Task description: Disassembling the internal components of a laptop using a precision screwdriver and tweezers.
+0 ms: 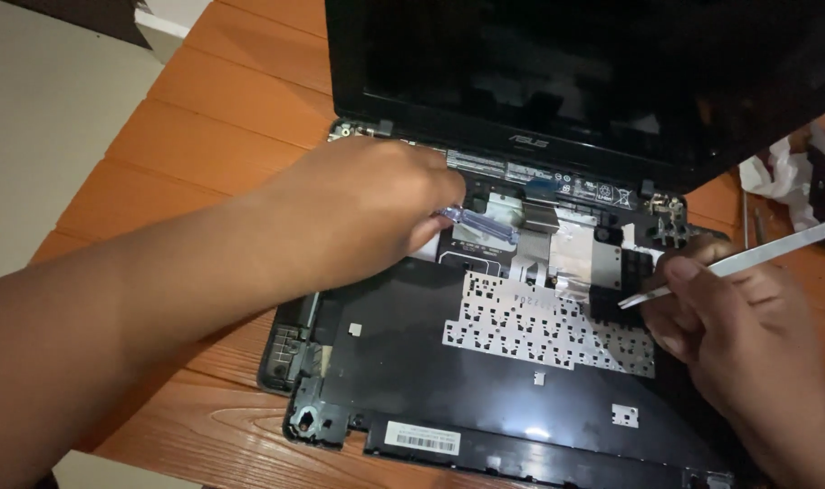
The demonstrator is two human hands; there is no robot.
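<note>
Laptop [521, 299] lies open at surface [222, 109] centre, top cover lifted, internals exposed; cover not yet off. Left hand [367, 213] closed on clear-handled screwdriver [476, 224] nr hinge. Right hand [738, 317] pinches white pry tool [747, 260], tip at keyboard plate [544, 326].

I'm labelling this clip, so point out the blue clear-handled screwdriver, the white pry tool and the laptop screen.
blue clear-handled screwdriver [480, 224], head view, on its handle.
white pry tool [747, 258], head view, mid-blade above the right hand.
laptop screen [566, 63], head view, on the dark panel.
</note>
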